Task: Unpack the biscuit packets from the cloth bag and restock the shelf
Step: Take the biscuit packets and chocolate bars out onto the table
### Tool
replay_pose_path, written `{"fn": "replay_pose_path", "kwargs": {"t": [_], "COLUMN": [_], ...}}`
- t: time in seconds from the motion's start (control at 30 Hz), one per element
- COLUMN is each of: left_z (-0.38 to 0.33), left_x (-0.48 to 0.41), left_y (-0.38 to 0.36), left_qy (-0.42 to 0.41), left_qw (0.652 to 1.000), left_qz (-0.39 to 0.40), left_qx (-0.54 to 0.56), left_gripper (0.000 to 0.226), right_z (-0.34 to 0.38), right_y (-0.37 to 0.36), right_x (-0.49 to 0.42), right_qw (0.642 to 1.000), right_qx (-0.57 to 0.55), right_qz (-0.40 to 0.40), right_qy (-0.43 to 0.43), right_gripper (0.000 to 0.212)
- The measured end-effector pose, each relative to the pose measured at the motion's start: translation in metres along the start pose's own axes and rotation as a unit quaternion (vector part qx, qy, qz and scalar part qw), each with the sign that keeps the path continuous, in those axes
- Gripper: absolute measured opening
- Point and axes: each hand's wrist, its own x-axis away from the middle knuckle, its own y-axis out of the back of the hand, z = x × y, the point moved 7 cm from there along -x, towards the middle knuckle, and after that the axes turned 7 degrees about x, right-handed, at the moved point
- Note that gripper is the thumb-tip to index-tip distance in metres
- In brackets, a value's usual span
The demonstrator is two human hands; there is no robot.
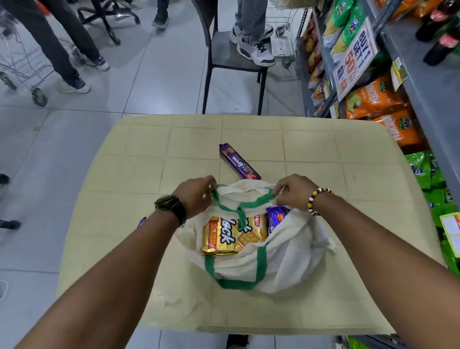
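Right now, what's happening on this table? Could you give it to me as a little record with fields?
table: beige, beside a snack shelf
bag: white cloth, green handles, mouth open
in bag: gold packet, purple packet
out of bag: purple roll, lying on the table beyond the bag
left hand: grips one end of the far handle
right hand: pinches the other end
not yet done: packets in the bag not yet taken out

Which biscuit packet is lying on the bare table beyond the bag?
The long purple packet, lying flat on the table just past the cloth bag. The gold packet and the other purple packet sit inside the bag.
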Motion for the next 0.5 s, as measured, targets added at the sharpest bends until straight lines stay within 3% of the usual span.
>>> {"fn": "replay_pose_path", "kwargs": {"t": [0.1,0.23,0.37,0.5], "left_z": [-0.003,-0.001,0.005,0.019], "left_x": [-0.013,-0.021,-0.022,-0.029], "left_y": [0.016,0.017,0.004,-0.008], "left_qy": [0.005,0.028,0.038,0.108], "left_qw": [0.998,0.993,0.995,0.992], "left_qz": [-0.058,-0.109,-0.097,-0.066], "left_qx": [0.025,0.034,0.007,-0.015], "left_gripper": [0.010,0.003,0.009,0.018], "right_z": [-0.009,-0.014,-0.017,-0.006], "right_y": [-0.007,-0.005,0.002,-0.004], "right_x": [-0.012,-0.023,-0.031,-0.034], "right_qw": [1.000,0.999,0.974,0.985], "right_qx": [0.020,0.028,-0.188,-0.146], "right_qz": [0.003,-0.036,-0.095,-0.087], "right_qy": [0.006,-0.016,-0.085,-0.037], "right_gripper": [0.054,0.019,0.023,0.034]}}
